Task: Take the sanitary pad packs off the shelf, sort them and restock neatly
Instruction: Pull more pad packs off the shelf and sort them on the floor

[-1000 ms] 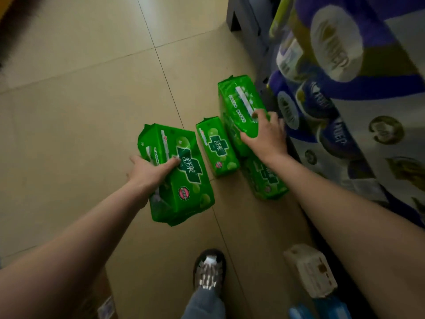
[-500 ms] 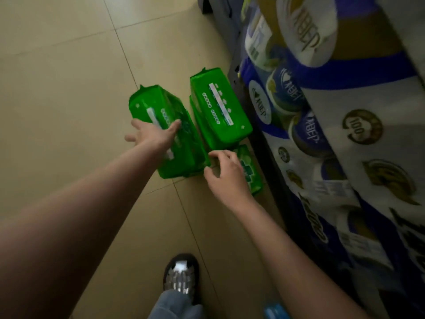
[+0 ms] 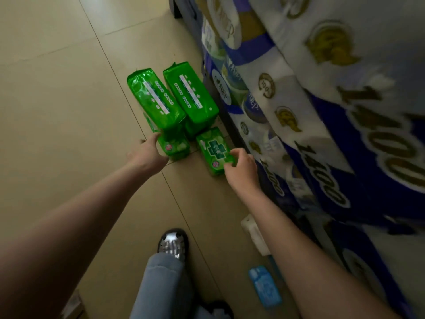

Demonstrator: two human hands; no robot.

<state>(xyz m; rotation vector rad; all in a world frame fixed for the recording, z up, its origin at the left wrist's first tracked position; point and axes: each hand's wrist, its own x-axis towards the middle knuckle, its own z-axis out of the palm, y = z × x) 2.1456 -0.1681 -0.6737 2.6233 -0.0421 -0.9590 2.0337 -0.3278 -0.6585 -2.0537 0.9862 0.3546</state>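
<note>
Tiled floor (image 3: pixel 69 134): carries everything listed. Shelf unit, right side of the floor: stacked with large blue-and-white tissue roll packs (image 3: pixel 345 134), blurred in this view. Sanitary pad packs, green, four visible, grouped on the floor against the foot of the shelf. Two large packs stand on edge side by side, touching: the left large pack (image 3: pixel 156 100) and the right large pack (image 3: pixel 190 93), the latter nearest the shelf. A second ago the left one lay tilted in the left hand, apart from the rest; it now stands squared beside its twin. Two small packs sit at the near ends of the large ones: the left small pack (image 3: pixel 176 145), partly under the left large pack's end, and the right small pack (image 3: pixel 213 150), lying face up. Left hand (image 3: pixel 147 155): fingers reach to the near lower corner of the left stack, touching it; whether they curl round anything cannot be told. Right hand (image 3: pixel 241 171): fingers and thumb pinch the near end of the right small pack; half a second ago it only hovered there. Judgement: sorting by size on the floor is well along; restocking the shelf is not begun. Also present: a shoe (image 3: pixel 172 244), a white box (image 3: pixel 255 236), a blue packet (image 3: pixel 264 286).
</note>
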